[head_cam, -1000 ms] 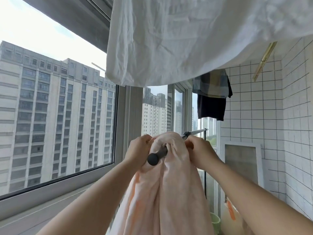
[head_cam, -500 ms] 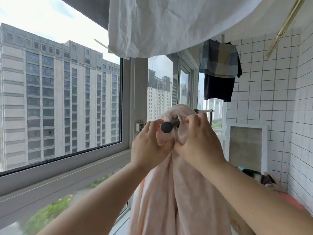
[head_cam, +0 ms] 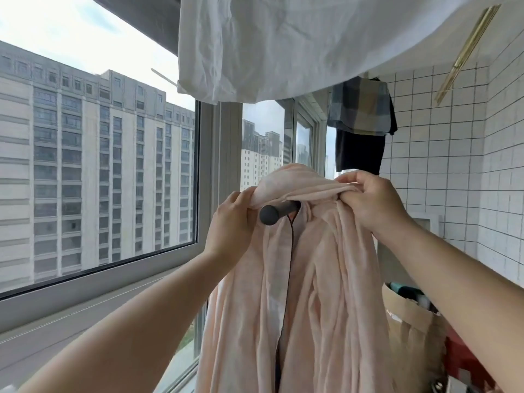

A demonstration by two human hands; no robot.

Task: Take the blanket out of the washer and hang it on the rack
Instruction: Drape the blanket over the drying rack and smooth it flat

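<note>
The pink blanket (head_cam: 309,279) is draped in a bunch over the dark end of the rack bar (head_cam: 276,212), with both hands up at the fold. The left hand (head_cam: 231,225) pinches the cloth by the bar's tip; the right hand (head_cam: 371,202) has a tight grip on a gathered wad further along. The risk, I'd say, is that fold sitting so near the open end: one uneven tug could slide it off.

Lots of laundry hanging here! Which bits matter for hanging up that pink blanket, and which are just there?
Part of the job:
pink blanket
rack bar
left hand, gripping the blanket
right hand, gripping the blanket

Just there:
white sheet overhead
plaid cloth
dark garment
window
</note>
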